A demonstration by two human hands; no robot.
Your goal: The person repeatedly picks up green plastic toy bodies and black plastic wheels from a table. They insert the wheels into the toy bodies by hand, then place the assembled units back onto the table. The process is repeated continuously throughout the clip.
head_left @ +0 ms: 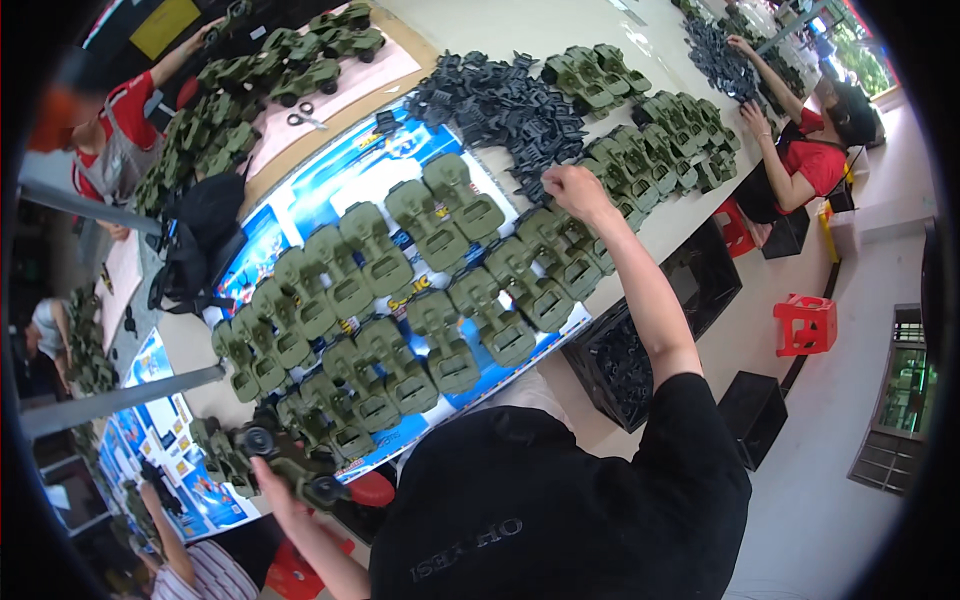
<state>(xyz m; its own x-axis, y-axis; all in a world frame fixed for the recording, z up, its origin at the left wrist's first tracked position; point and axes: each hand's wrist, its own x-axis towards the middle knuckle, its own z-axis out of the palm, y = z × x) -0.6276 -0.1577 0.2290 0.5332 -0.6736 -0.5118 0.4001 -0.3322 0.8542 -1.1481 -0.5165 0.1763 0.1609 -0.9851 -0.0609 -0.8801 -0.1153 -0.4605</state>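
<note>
The right hand (572, 188) is closed into a loose fist at the far side of the desk (560, 30), its fingers curled down at the edge of a heap of dark grey plastic parts (495, 105); whether it pinches one of them cannot be told. The left hand (275, 490) grips an olive-green toy vehicle body (290, 470) with black wheels fitted, held low at the near edge of the desk. Between the two hands, rows of green toy chassis (400, 290) lie side by side on a blue printed sheet (330, 170). More green bodies (660, 135) are stacked just right of the grey heap. Other people in red shirts (815, 160) work at the far ends, and a red stool (805, 322) stands on the floor.
</note>
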